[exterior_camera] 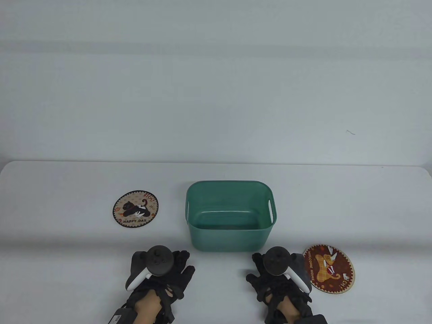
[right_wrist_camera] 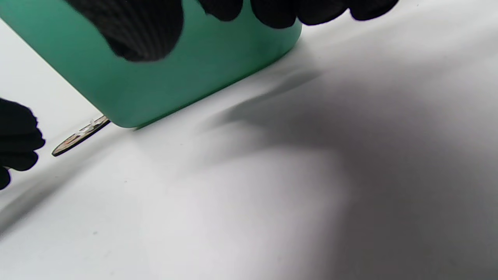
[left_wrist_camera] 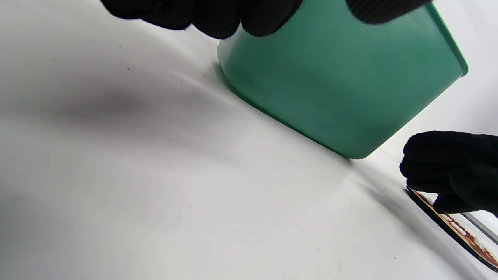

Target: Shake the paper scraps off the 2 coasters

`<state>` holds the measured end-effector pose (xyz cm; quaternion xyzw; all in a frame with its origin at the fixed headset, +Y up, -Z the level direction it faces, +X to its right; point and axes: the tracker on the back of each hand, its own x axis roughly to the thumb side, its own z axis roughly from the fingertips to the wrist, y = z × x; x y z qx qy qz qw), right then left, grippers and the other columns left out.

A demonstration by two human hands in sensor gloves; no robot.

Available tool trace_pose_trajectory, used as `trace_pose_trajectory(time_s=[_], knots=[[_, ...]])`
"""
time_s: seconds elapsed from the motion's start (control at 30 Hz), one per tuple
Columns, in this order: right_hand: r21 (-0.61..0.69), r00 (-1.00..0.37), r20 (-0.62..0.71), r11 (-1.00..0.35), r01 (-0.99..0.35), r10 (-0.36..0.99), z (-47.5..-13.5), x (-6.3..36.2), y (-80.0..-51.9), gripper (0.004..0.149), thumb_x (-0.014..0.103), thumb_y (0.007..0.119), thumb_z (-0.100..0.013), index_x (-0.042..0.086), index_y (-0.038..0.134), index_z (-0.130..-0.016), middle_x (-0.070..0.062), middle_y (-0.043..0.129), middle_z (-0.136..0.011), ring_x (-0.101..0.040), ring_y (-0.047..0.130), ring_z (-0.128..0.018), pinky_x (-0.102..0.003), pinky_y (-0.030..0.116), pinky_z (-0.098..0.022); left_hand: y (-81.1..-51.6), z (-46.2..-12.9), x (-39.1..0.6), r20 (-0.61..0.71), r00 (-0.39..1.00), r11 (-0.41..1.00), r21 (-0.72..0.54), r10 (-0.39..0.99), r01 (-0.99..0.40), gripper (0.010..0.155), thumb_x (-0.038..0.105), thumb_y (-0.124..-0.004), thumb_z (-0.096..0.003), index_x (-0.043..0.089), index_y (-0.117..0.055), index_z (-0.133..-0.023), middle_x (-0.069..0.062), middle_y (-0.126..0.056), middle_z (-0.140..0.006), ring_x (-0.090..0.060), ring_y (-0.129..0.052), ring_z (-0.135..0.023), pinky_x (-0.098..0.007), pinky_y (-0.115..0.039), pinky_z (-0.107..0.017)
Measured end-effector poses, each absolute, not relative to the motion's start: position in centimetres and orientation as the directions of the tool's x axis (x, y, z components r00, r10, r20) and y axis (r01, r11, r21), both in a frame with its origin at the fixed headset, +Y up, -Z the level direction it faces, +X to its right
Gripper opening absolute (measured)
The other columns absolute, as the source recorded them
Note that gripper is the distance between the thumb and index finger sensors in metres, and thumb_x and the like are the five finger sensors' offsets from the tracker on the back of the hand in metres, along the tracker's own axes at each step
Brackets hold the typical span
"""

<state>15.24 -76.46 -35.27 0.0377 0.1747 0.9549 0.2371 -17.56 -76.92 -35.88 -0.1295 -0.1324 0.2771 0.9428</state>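
Note:
A beige coaster with a black cat print lies left of the green bin, with small white paper scraps on it. A red-brown coaster lies at the front right, carrying a few white scraps. My left hand rests flat on the table in front of the bin's left corner, fingers spread, holding nothing. My right hand lies the same way just left of the red-brown coaster, apart from it. The left wrist view shows that coaster edge-on behind the right hand.
An empty green plastic bin with handle slots stands at the table's middle, just beyond both hands; it fills the wrist views. The white table ends at a far edge behind the bin.

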Motion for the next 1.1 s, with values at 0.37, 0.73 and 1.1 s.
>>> trace_pose_trajectory(time_s=[0.37,0.73,1.1], knots=[[0.325,-0.868,-0.006,-0.82,-0.471,0.496,-35.1,15.4,-76.2,0.067,0.045,0.072,-0.043,0.026,0.035,-0.096,-0.01,0.036,-0.102,-0.035,0.043,-0.095,-0.053,0.044,-0.069,-76.4,-35.7,-17.7,0.165,0.801,0.798,-0.329,0.576,-0.506,0.068,0.056,-0.06,-0.0478,0.015,-0.05,-0.101,-0.016,-0.05,-0.103,-0.049,-0.051,-0.094,-0.057,-0.055,-0.066],[0.29,-0.842,-0.022,-0.802,-0.522,0.539,-35.0,16.2,-75.6,0.066,0.045,0.072,-0.043,0.025,0.036,-0.096,-0.01,0.037,-0.102,-0.035,0.045,-0.095,-0.053,0.045,-0.068,-75.7,-35.6,-18.1,0.162,0.786,0.787,-0.305,0.597,-0.535,0.068,0.056,-0.06,-0.0479,0.015,-0.05,-0.101,-0.018,-0.05,-0.103,-0.048,-0.051,-0.094,-0.057,-0.055,-0.066],[0.162,-0.825,-0.084,-0.809,-0.565,0.559,-36.3,19.7,-70.9,0.07,0.047,0.073,-0.043,0.037,0.03,-0.097,-0.012,0.032,-0.104,-0.036,0.043,-0.095,-0.053,0.045,-0.069,-75.7,-35.6,-18.2,0.153,0.774,0.773,-0.315,0.614,-0.551,0.068,0.056,-0.06,-0.048,0.015,-0.051,-0.101,-0.018,-0.05,-0.103,-0.049,-0.051,-0.094,-0.057,-0.055,-0.066]])
